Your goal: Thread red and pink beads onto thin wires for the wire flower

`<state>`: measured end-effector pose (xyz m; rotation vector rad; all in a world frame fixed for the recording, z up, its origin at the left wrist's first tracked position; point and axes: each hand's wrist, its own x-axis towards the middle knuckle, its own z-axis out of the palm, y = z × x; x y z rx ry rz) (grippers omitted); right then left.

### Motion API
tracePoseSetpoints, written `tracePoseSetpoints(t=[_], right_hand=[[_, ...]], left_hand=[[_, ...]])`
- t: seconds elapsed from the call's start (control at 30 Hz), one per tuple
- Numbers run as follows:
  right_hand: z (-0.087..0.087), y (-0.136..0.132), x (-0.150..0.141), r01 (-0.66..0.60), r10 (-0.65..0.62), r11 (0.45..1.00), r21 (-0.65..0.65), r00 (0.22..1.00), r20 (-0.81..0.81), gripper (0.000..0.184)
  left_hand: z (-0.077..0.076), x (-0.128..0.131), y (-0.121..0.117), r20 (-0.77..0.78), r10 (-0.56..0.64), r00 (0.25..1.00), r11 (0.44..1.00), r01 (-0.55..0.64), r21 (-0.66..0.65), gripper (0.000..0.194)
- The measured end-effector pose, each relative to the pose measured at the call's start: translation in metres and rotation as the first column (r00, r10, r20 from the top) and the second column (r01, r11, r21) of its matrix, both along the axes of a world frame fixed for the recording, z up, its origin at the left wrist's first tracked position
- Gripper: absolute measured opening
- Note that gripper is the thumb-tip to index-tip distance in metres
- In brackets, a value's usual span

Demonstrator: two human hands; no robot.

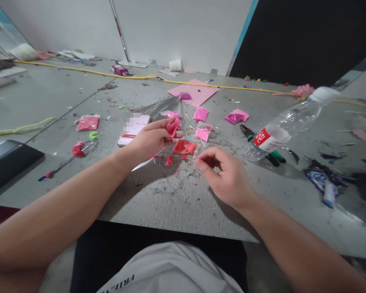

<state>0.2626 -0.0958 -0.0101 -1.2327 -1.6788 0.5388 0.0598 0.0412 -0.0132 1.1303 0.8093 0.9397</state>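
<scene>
My left hand holds a lump of pinkish-red soft clay between thumb and fingers, above the table. Thumb and forefinger of my right hand are pinched together close to the clear corner of a red clay packet; whether they grip that corner or some tiny piece is too small to tell. Just below the packet lies a bent wire piece with red clay on it. Packets of pink clay and magenta clay lie beyond my hands. Left of my left hand rests a phone.
A clear plastic bottle stands tilted-looking at right, with green-handled pliers behind it. Thin wires fan out near a pink sheet. At left are a wire piece with red clay and a dark box-like object.
</scene>
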Motion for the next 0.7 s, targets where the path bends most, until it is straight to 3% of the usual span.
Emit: tracePoseSetpoints(t=[0.1, 0.27, 0.47, 0.7], right_hand=[[0.0007, -0.0002, -0.0002, -0.002, 0.002, 1.0, 0.001, 1.0, 0.001, 0.008], [0.0017, -0.0008, 0.0005, -0.011, 0.011, 1.0, 0.0, 1.0, 0.004, 0.008], [0.0021, -0.0008, 0.0005, -0.01, 0.01, 1.0, 0.019, 1.0, 0.028, 0.008], [0.0004, 0.0, 0.0001, -0.013, 0.011, 0.999, 0.047, 0.999, 0.048, 0.005]], left_hand=[[0.0025, -0.0011, -0.0004, 0.08, -0.067, 0.995, 0.997, 0.069, -0.025, 0.044], [0.0053, -0.0054, 0.0002, 0.062, -0.105, 0.993, 0.994, 0.105, 0.007, 0.024], [0.0014, -0.0076, 0.0009, 0.092, -0.114, 0.989, 0.991, 0.12, -0.059, 0.051], [0.0033, -0.0027, 0.0017, 0.05, 0.125, 0.991, 0.982, -0.117, -0.145, 0.024]])
